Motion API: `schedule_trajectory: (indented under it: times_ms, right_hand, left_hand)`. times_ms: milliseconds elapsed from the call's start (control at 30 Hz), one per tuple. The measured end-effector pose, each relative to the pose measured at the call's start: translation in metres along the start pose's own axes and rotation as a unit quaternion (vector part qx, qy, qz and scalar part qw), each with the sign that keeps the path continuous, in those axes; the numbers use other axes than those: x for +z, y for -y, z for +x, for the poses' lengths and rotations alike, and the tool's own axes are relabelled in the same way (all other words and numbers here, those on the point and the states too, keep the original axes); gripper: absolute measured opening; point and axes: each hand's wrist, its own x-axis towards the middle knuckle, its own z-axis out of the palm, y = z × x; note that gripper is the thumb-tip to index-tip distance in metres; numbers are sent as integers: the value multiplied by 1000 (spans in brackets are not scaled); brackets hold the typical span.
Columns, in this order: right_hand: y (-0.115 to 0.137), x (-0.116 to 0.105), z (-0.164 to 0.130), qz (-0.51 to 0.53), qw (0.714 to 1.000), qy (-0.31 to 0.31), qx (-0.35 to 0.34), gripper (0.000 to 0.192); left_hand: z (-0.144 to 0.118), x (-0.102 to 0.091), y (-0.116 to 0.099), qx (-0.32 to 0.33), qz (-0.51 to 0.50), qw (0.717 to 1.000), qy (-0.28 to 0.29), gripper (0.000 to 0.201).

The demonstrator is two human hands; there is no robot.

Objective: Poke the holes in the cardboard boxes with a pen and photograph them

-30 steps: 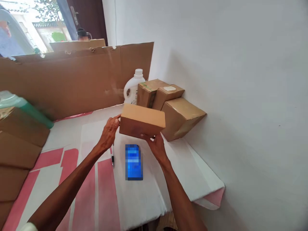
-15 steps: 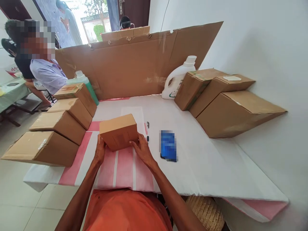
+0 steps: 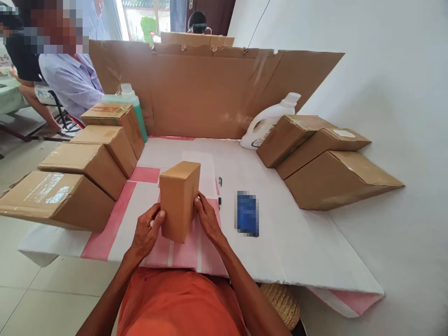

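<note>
A small cardboard box (image 3: 174, 205) is held between my two hands above the near part of the table. My left hand (image 3: 147, 229) grips its left side, thumb on the front face and fingers partly hidden. On the box's right side, my right hand (image 3: 209, 218) has its thumb and fingers pressed against the cardboard. A black and clear pen (image 3: 220, 192) lies just right of the box. Farther right lies a blue, blurred flat item (image 3: 248, 213).
Several cardboard boxes (image 3: 89, 163) line the left edge; three more boxes (image 3: 336, 179) stand at the right by the wall. A green-liquid bottle (image 3: 140, 112) and a white jug (image 3: 266, 122) stand before an upright cardboard panel (image 3: 203, 88). A person (image 3: 70, 74) sits beyond the left side.
The box has been turned in my hands, so a narrow side now faces me more. My left hand shifted its hold towards the front. The camera view has tilted slightly.
</note>
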Motion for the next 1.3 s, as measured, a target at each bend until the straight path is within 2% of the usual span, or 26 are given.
schedule_trajectory:
  times_ms: [100, 233, 367, 467, 533, 633, 700, 767, 867, 933, 1033, 1100, 1167, 1233, 1300]
  right_hand:
    - [2, 0, 4, 22, 999, 38, 25, 70]
    - [1, -6, -1, 6, 998, 17, 56, 68]
    - [15, -21, -12, 33, 996, 24, 76, 82]
    - [24, -25, -28, 96, 994, 49, 33, 83]
    - [18, -19, -41, 89, 995, 35, -18, 90]
    - [-12, 2, -62, -14, 998, -23, -65, 119]
    - [-38, 18, -71, -119, 988, -59, -77, 126]
    - [-61, 31, -73, -199, 973, -84, -82, 118]
    - [-79, 41, -66, -244, 959, -115, -92, 105]
    - [-80, 40, -59, -240, 958, -126, -99, 98]
    - [-69, 32, -55, -169, 973, -123, -103, 80]
    - [-58, 20, -54, -90, 984, -119, -93, 71]
    - [-42, 3, -53, -18, 991, -118, -67, 67]
    - [-24, -16, -50, 50, 992, -115, -33, 64]
    - [-5, -33, -46, 105, 988, -111, -11, 67]
  left_hand:
    - [-14, 12, -11, 44, 11, 999, 22, 62]
    - [-14, 30, -8, 130, 68, 989, 27, 70]
    - [-6, 32, 10, 120, 108, 986, 30, 70]
    - [-4, 29, 25, 97, 72, 989, 80, 73]
    - [-2, 25, 32, 99, 56, 989, 99, 71]
    - [13, 14, 30, 118, 113, 986, 34, 61]
    - [33, 5, 19, 165, 190, 968, -1, 68]
    - [56, -1, 2, 238, 274, 931, 16, 82]
    - [85, 2, -28, 316, 378, 863, 110, 91]
    - [96, 9, -44, 333, 419, 824, 185, 86]
    - [104, 11, -57, 322, 444, 802, 236, 70]
    - [107, 3, -60, 318, 443, 804, 237, 70]
    - [109, -9, -63, 311, 419, 821, 231, 70]
    - [109, -21, -65, 278, 373, 856, 225, 61]
    - [106, -28, -68, 210, 321, 897, 219, 55]
